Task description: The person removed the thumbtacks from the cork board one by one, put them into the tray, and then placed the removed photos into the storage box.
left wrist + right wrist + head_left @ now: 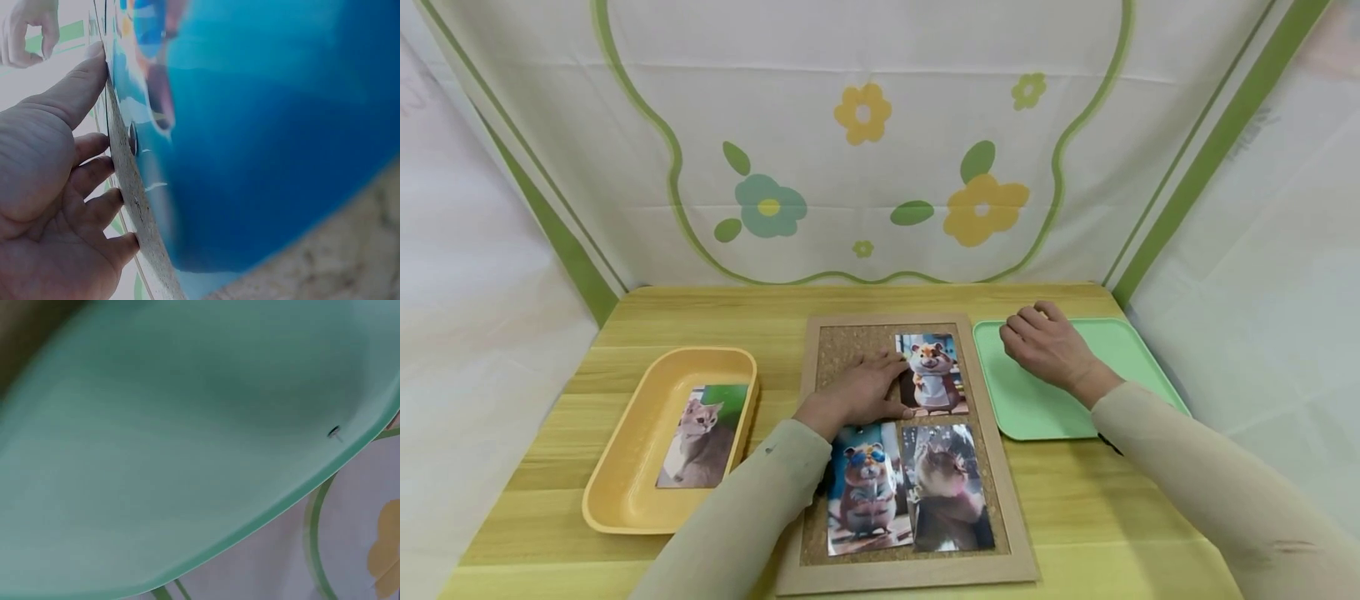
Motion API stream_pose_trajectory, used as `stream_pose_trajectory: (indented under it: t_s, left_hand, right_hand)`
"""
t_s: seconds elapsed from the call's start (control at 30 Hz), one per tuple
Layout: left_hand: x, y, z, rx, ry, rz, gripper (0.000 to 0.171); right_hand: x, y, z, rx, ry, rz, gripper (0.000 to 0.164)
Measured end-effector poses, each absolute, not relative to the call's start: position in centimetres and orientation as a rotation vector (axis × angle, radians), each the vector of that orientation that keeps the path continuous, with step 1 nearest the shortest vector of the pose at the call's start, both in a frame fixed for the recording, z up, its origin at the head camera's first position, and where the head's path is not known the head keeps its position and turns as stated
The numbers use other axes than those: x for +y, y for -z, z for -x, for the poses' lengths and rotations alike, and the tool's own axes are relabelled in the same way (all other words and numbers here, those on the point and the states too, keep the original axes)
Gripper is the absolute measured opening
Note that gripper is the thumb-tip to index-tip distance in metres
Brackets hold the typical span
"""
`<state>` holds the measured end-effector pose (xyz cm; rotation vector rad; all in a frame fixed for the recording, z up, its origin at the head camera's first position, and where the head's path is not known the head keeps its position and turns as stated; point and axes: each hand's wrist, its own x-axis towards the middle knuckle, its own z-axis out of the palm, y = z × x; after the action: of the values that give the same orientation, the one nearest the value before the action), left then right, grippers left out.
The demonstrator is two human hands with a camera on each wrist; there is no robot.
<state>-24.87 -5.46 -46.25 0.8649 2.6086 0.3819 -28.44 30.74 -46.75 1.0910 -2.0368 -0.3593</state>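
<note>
My left hand [867,389] lies on the corkboard [857,337], its fingers and thumb touching the left edge of an upright photo of a hamster in an apron [934,375]. Below it on the board are a photo of a hamster in sunglasses [868,492], with a tack head [132,139] near its top in the left wrist view, and a photo of a grey cat-like animal [947,492]. Over the left part of the green tray [1097,404] hovers my right hand [1048,346], fingers loosely bent, nothing visible between them. A thumbtack [334,432] lies on the tray near its rim.
At the left stands a yellow tray [625,467] with a cat photo [702,437] in it. The wooden table [1090,508] meets a white cloth backdrop [865,192] with printed flowers at the back. Cloth also hangs at both sides.
</note>
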Motion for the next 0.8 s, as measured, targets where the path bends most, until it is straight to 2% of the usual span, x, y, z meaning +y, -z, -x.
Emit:
stream_pose_trajectory:
  t_s: [0.43,0.8]
  left_hand:
    - [-5.6,46.1,24.9,2.612,-0.364,-0.862,0.087]
    - [-5.6,46.3,24.9,2.616,-0.361,-0.87,0.087]
  right_hand:
    - [35.9,48.1,27.0,-2.205,0.379,-1.034,0.046]
    - [37.8,49.2,26.4,-2.27,0.353,-1.047,0.047]
